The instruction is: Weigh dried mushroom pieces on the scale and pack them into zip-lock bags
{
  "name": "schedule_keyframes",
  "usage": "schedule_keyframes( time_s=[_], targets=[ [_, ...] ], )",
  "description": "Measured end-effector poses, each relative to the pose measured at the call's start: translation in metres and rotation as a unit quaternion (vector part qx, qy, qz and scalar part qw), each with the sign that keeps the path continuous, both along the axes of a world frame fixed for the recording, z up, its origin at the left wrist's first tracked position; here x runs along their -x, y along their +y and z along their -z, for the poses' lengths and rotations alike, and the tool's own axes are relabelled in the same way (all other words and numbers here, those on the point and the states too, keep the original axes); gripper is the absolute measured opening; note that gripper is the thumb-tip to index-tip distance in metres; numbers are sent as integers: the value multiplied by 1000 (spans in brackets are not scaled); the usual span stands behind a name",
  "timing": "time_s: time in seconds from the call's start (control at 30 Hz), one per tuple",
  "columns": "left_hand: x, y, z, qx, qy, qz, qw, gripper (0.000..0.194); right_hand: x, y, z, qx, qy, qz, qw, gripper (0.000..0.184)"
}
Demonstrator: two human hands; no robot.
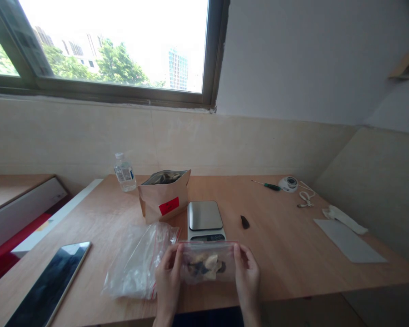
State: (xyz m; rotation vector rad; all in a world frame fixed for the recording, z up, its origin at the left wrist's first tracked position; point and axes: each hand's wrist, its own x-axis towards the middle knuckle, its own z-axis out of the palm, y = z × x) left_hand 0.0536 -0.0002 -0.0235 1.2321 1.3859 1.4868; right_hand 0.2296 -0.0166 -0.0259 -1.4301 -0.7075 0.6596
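Note:
Between my two hands a clear zip-lock bag (207, 272) is stretched out flat, its red-edged seal at the top. Dark and pale dried pieces show through the plastic. My left hand (168, 272) pinches the upper left corner, and my right hand (247, 270) pinches the upper right corner. Just beyond the bag sits a kitchen scale (205, 215) with a bare steel plate; the bag's top partly hides its front. Left of my left hand lies a stack of clear zip-lock bags (136, 265). One dark dried piece (244, 222) rests on the table right of the scale.
A kraft paper pouch (165, 195) stands open behind the scale, beside a clear bottle (125, 172). A tablet or large phone (49, 286) lies at left. On the right are a screwdriver (271, 186), a dome camera (288, 184) with its cable, and a white sheet (349, 240).

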Motion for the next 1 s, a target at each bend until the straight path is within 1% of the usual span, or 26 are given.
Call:
schedule_keyframes(
  time_s=[0.17, 0.27, 0.37, 0.53, 0.6, 0.8, 1.0],
  targets=[
    [-11, -2, 0, 4, -23, -14, 1000, 35, 1, 3, 1, -1, 16, 23, 1000, 47],
    [-14, 0, 1, 13, -48, -9, 999, 36, 2, 5, 5, -3, 33, -1, 999, 46],
    [-13, 2, 3, 19, -68, 12, 997, 35, 3, 6, 7, -10, 50, -36, 998, 44],
    [-10, 4, 5, 25, -79, 69, 994, 31, 4, 7, 5, -23, 67, -40, 997, 40],
    [-10, 3, 3, 31, -84, 77, 993, 31, 4, 6, 4, -18, 70, -45, 996, 39],
    [-8, -1, -6, 36, -78, 58, 995, 30, 1, 3, 5, -18, 71, -36, 997, 40],
    [-9, -1, -1, 31, -102, 56, 993, 29, -1, 2, 7, -16, 69, -54, 996, 39]
  ],
)
